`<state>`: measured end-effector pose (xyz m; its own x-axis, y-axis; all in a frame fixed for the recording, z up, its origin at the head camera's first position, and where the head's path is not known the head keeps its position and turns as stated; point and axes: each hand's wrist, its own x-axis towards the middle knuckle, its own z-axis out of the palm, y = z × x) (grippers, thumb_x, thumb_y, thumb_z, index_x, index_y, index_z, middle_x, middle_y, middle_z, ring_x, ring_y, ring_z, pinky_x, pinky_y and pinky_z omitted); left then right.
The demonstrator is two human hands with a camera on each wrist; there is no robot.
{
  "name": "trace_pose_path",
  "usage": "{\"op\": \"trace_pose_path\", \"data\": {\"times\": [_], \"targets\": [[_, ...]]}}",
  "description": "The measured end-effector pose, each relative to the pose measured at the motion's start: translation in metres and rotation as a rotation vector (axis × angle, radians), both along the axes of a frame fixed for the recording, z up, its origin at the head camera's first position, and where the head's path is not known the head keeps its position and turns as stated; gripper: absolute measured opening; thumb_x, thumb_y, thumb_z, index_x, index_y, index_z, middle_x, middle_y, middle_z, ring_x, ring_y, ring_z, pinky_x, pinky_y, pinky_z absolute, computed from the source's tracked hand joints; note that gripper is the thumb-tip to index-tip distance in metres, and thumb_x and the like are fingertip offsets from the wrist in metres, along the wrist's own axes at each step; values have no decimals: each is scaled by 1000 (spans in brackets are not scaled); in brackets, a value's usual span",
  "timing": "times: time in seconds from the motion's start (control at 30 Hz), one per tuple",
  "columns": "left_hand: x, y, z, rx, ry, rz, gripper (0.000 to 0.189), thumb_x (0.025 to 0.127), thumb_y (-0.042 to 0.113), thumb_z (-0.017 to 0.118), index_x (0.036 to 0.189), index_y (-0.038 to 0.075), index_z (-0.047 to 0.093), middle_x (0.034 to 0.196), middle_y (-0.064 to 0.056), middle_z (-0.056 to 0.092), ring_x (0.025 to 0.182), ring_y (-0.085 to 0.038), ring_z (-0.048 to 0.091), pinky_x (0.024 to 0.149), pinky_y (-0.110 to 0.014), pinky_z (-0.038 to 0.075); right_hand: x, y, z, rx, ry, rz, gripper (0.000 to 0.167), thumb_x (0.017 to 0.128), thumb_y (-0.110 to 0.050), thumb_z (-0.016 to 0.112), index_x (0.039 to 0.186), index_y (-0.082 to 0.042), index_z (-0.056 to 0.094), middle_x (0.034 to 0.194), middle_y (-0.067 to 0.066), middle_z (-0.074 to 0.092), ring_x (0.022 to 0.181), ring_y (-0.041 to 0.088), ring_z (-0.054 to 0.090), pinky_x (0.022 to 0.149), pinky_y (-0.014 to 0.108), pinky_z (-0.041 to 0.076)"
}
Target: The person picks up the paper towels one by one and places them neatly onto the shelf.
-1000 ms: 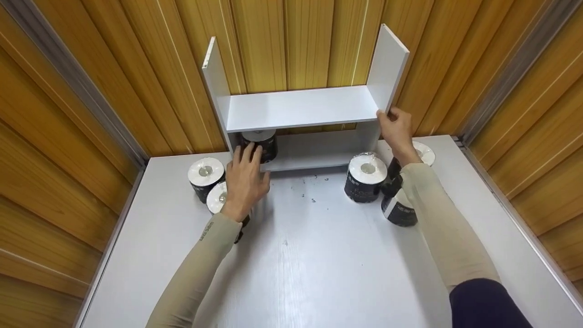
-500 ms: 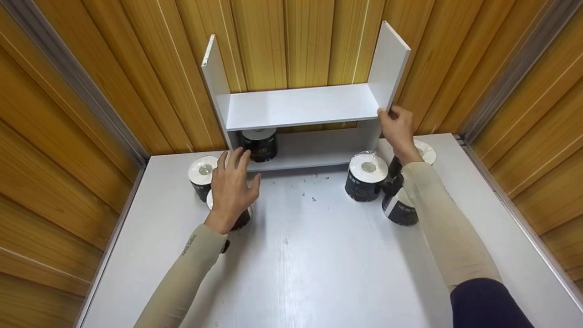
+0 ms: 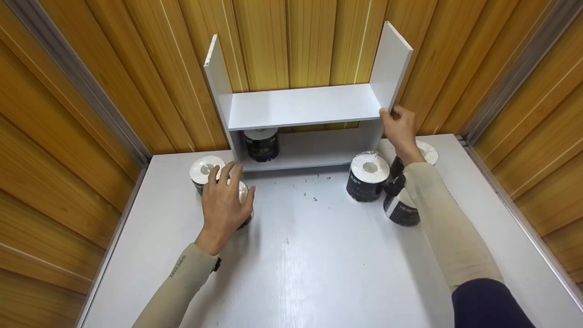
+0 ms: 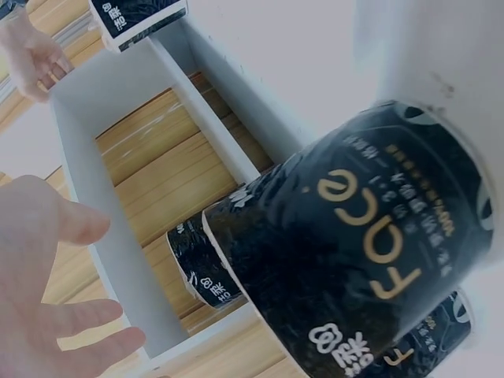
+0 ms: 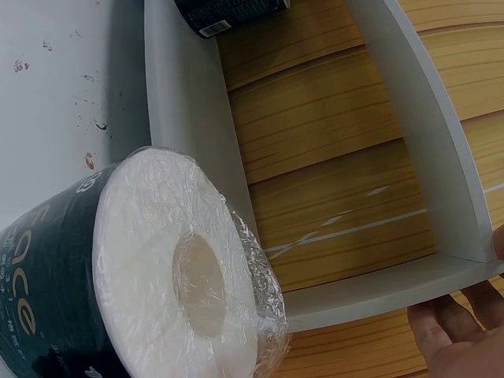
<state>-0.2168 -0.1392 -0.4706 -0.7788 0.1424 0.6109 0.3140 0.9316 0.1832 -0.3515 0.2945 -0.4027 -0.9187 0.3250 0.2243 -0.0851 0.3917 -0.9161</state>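
My left hand (image 3: pixel 223 207) hovers with fingers spread over two wrapped toilet paper rolls on the left of the table. It partly hides the nearer roll (image 3: pixel 244 193), whose black wrapper fills much of the left wrist view; the farther roll (image 3: pixel 206 168) shows its white top. My right hand (image 3: pixel 401 132) grips the right side panel (image 3: pixel 391 68) of a small white shelf (image 3: pixel 300 107) where the middle board meets it. Inside the lower compartment, at its left end, another toilet paper roll (image 3: pixel 263 146) stands upright.
Several more rolls are on the right: one roll (image 3: pixel 368 177) upright before the shelf, a tilted-looking roll (image 3: pixel 403 209) beside my right forearm, and another roll (image 3: pixel 428 153) behind the wrist. Wood-patterned walls (image 3: pixel 309 41) enclose the white table (image 3: pixel 296 255). Small dark specks mark its surface.
My left hand has drawn back from the roll inside the shelf, moving left and toward me over the rolls on the table. My right hand keeps its grip on the panel.
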Motion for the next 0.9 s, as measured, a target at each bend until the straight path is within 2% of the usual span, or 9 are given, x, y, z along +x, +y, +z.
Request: {"op": "trace_pose_path", "data": {"times": [0.2, 0.4, 0.6, 0.9], "targets": [[12, -4, -4, -4, 10, 12, 58, 92, 35, 78, 142, 8, 64, 144, -18, 65, 134, -53, 55, 97, -64, 55, 0, -1, 1, -3, -14, -3, 41, 106, -26, 60, 135, 2, 70, 127, 15, 69, 108, 13, 58, 90, 23, 47], [21, -7, -8, -16, 8, 23, 56, 93, 35, 77, 139, 6, 65, 141, -19, 65, 133, -53, 56, 97, -64, 54, 2, -1, -1, -14, 11, 4, 40, 106, -24, 60, 135, 1, 70, 127, 16, 70, 108, 14, 57, 90, 24, 46], [26, -11, -18, -5, 31, 26, 57, 92, 36, 79, 138, 5, 66, 138, -19, 67, 132, -52, 56, 98, -65, 52, 2, -1, -1, -11, -3, -2, 42, 106, -26, 60, 136, 1, 70, 132, 18, 70, 111, 14, 58, 90, 23, 46], [29, -17, -32, 25, 29, 59, 57, 89, 35, 82, 133, 2, 68, 136, -21, 67, 131, -52, 57, 94, -64, 53, 1, 0, 1, -6, -30, -5, 42, 107, -27, 59, 136, 1, 70, 128, 16, 69, 110, 15, 57, 91, 23, 46]]}}
